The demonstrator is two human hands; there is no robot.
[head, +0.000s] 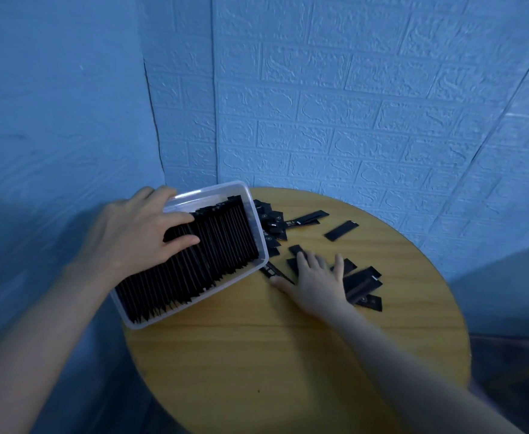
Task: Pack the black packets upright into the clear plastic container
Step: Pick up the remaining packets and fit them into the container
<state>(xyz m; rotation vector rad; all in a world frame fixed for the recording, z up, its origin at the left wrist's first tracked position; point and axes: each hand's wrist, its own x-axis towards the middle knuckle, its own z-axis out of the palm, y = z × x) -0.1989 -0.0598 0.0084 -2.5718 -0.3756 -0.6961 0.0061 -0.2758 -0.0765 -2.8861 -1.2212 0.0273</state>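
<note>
- Right hand (315,277) lies flat on the bench (257,355), fingers spread and straight, pressing down on a few loose black packets (363,281) scattered there.
- Just left of that hand, one thin packet (274,271) lies at the container's corner, the thumb tip right beside it.
- Left hand (138,233) rests on the near-left side of the clear plastic container (258,233), thumb and fingers laid over the tops of the packed packets (194,264), lightly bent.
- That container sits at the bench's left edge, partly overhanging it, tilted, with a dense row of packets standing upright inside.
- Further back, more loose packets are heaped against the container's far right wall, and a single packet (341,230) lies apart from the heap.
- Behind it all, a blue brick-patterned wall (366,104).
</note>
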